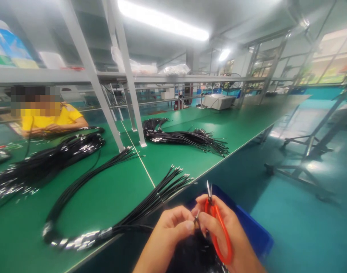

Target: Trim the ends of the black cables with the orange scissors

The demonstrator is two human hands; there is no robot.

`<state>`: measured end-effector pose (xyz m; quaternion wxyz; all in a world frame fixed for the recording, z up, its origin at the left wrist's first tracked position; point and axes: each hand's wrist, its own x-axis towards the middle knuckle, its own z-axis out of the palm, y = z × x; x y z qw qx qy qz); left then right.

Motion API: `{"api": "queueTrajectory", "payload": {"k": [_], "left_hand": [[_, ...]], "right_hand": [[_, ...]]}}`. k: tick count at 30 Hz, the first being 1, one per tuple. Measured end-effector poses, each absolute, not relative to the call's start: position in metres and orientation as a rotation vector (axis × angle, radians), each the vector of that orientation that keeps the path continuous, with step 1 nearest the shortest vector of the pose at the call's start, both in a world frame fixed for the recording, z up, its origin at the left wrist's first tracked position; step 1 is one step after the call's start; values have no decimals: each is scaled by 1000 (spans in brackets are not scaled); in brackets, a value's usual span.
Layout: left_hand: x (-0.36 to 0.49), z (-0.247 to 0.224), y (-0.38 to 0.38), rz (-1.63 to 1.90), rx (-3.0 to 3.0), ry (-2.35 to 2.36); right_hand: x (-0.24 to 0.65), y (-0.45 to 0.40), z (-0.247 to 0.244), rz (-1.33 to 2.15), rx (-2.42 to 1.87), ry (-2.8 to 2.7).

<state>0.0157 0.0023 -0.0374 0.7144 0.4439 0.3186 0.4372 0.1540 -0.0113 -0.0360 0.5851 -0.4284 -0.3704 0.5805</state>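
Open tabletop (pixel 105 199) lies inside the curved cable bundle (pixel 88 239); shelf posts (pixel 103 102) stand behind.

Scene is brightly lit by tube light (pixel 164 21), floor (pixel 293 204) marked by glare, edges blurred and stretched.

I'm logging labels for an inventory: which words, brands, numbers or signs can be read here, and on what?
No text can be read.
Multicoloured container on the shelf: too blurred to read.
White box: no legible marking.
Orange-handled scissors: no legible marking.
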Motion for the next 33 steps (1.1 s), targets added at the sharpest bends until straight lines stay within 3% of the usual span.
{"api": "queueTrajectory", "payload": {"k": [6, 23, 33], "left_hand": [[14, -39, 0, 983, 1068, 844], [26, -42, -4, 1152, 1145, 937], [20, -37, 1, 1024, 911, 829]], "right_hand": [[140, -11, -38, 1073, -1075, -973], [132, -26, -35, 1270, -984, -599], [138, -25, -41, 1208, -1054, -663]]}}
